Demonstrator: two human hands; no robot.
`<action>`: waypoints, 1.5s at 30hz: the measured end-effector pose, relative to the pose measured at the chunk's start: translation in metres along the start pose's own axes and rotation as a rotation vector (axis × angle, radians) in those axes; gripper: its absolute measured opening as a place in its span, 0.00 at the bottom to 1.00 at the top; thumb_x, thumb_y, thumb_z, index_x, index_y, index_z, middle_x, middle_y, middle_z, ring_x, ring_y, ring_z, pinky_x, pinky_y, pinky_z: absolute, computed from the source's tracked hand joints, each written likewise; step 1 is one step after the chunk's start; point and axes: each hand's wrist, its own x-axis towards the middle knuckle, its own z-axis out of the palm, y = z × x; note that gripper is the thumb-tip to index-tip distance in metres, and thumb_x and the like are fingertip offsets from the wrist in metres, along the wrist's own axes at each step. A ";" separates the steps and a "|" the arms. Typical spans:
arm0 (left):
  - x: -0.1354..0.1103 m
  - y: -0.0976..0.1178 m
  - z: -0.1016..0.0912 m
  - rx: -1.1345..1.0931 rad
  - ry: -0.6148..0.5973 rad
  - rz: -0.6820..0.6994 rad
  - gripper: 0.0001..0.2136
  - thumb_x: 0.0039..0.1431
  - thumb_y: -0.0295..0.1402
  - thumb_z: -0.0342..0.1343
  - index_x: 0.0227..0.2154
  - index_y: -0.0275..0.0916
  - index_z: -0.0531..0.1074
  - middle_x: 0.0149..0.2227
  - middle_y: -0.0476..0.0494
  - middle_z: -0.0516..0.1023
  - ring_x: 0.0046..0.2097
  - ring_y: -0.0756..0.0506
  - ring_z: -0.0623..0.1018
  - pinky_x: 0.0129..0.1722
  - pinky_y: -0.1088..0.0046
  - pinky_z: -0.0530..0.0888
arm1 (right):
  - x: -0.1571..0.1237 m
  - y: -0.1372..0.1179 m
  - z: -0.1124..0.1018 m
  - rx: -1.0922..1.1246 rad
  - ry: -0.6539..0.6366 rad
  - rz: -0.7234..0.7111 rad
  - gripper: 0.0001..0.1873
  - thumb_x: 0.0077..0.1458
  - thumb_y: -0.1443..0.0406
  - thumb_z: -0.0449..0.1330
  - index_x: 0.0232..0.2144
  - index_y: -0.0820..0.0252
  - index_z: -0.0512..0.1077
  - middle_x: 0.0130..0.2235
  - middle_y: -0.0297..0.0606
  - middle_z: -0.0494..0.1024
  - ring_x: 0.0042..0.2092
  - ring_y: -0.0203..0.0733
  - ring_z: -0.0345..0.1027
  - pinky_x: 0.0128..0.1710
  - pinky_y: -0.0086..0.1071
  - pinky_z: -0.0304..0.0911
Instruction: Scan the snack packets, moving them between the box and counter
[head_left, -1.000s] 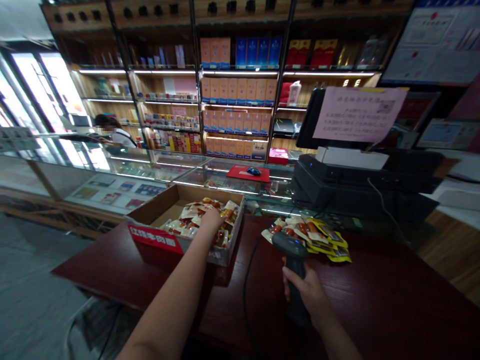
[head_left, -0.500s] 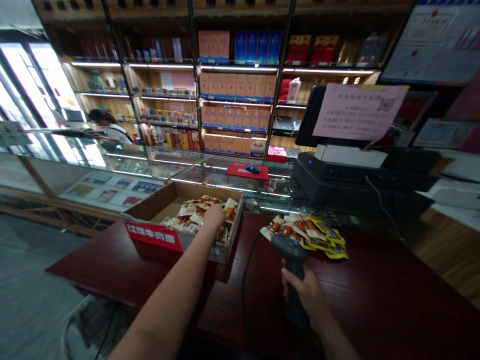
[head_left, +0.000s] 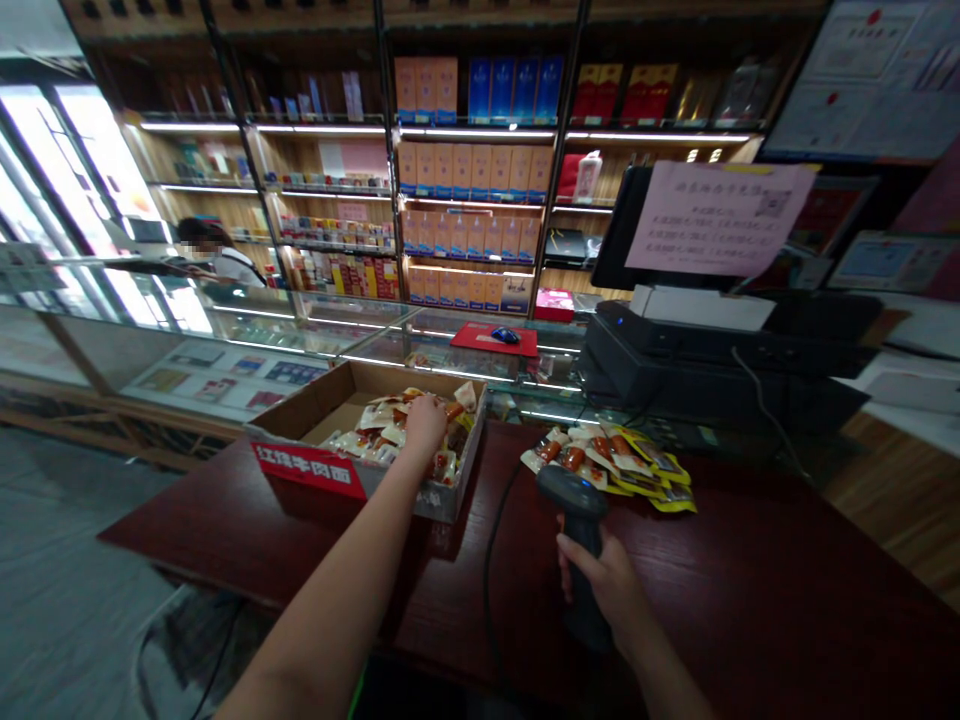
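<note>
Two hands over a dark red-brown table point(head_left: 735, 590), glossy top, glass display counter point(head_left: 352, 335) running behind it. On the counter: red mat point(head_left: 466, 338) with a blue-black mouse point(head_left: 505, 335) on it. To the right, a monitor point(head_left: 619, 225) with a pink sheet point(head_left: 712, 225) over it, above a black unit point(head_left: 637, 365). Back wall: lit wooden shelves, orange boxes point(head_left: 472, 172) in rows, blue boxes point(head_left: 516, 90) up top. Another person point(head_left: 236, 268) is at the counter, far left, near bright glass doors.

Cardboard box point(head_left: 306, 474), red label on the front, sits on the table left of centre. Packets point(head_left: 375, 435) in it are bunched to the right. Left hand point(head_left: 425, 425) is down among them; can't tell if the fingers hold one. Right hand point(head_left: 604, 575) is wrapped round the scanner point(head_left: 574, 492) handle, head tilted up in front of a loose pile point(head_left: 600, 455) of white and yellow packs on the table.

Vs half a second ago: left hand is slightly further left, more yellow showing among the packets to its right. Scanner is a touch left too. Box and pile look unchanged.
</note>
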 end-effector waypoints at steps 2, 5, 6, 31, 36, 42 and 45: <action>-0.003 0.002 -0.009 -0.147 0.132 -0.010 0.10 0.57 0.31 0.44 0.29 0.35 0.70 0.34 0.38 0.75 0.39 0.44 0.73 0.40 0.71 0.67 | -0.001 0.000 -0.001 0.008 0.001 -0.004 0.21 0.43 0.56 0.62 0.37 0.62 0.63 0.19 0.26 0.67 0.16 0.34 0.61 0.13 0.27 0.59; -0.018 0.007 -0.016 -0.412 0.266 0.047 0.08 0.56 0.31 0.45 0.29 0.36 0.68 0.30 0.44 0.73 0.35 0.47 0.72 0.37 0.73 0.67 | -0.003 0.000 -0.002 0.014 0.004 -0.002 0.22 0.43 0.56 0.62 0.38 0.62 0.63 0.19 0.25 0.67 0.17 0.33 0.61 0.14 0.27 0.59; -0.025 0.010 -0.016 -0.501 0.273 0.079 0.07 0.55 0.31 0.46 0.29 0.37 0.68 0.29 0.46 0.73 0.34 0.48 0.72 0.36 0.73 0.67 | -0.003 -0.001 -0.002 0.021 0.009 -0.002 0.23 0.43 0.56 0.63 0.38 0.62 0.63 0.18 0.25 0.67 0.17 0.33 0.61 0.14 0.27 0.59; -0.129 0.021 0.090 -1.322 -0.333 -0.470 0.08 0.51 0.37 0.51 0.30 0.39 0.59 0.18 0.49 0.73 0.20 0.47 0.74 0.21 0.74 0.68 | -0.005 -0.006 -0.014 0.012 0.123 -0.004 0.23 0.41 0.57 0.63 0.38 0.63 0.64 0.17 0.26 0.68 0.16 0.34 0.61 0.14 0.27 0.60; -0.130 0.023 0.090 -1.308 -0.311 -0.474 0.06 0.52 0.35 0.49 0.29 0.38 0.59 0.18 0.48 0.74 0.19 0.47 0.74 0.19 0.74 0.67 | -0.003 -0.007 -0.014 0.018 0.112 -0.025 0.22 0.42 0.57 0.63 0.37 0.63 0.64 0.17 0.26 0.68 0.16 0.33 0.61 0.14 0.27 0.60; -0.129 0.023 0.090 -1.300 -0.254 -0.463 0.06 0.50 0.33 0.51 0.28 0.38 0.60 0.17 0.51 0.72 0.18 0.49 0.72 0.19 0.76 0.67 | -0.002 -0.006 -0.016 0.035 0.109 -0.029 0.20 0.41 0.57 0.63 0.35 0.61 0.64 0.16 0.25 0.67 0.15 0.33 0.60 0.14 0.27 0.59; -0.129 0.021 0.092 -1.297 -0.251 -0.468 0.08 0.49 0.35 0.54 0.27 0.38 0.61 0.17 0.52 0.71 0.19 0.49 0.72 0.20 0.76 0.67 | -0.002 -0.005 -0.017 0.037 0.118 -0.011 0.19 0.41 0.58 0.63 0.35 0.61 0.64 0.17 0.25 0.68 0.16 0.34 0.61 0.14 0.27 0.59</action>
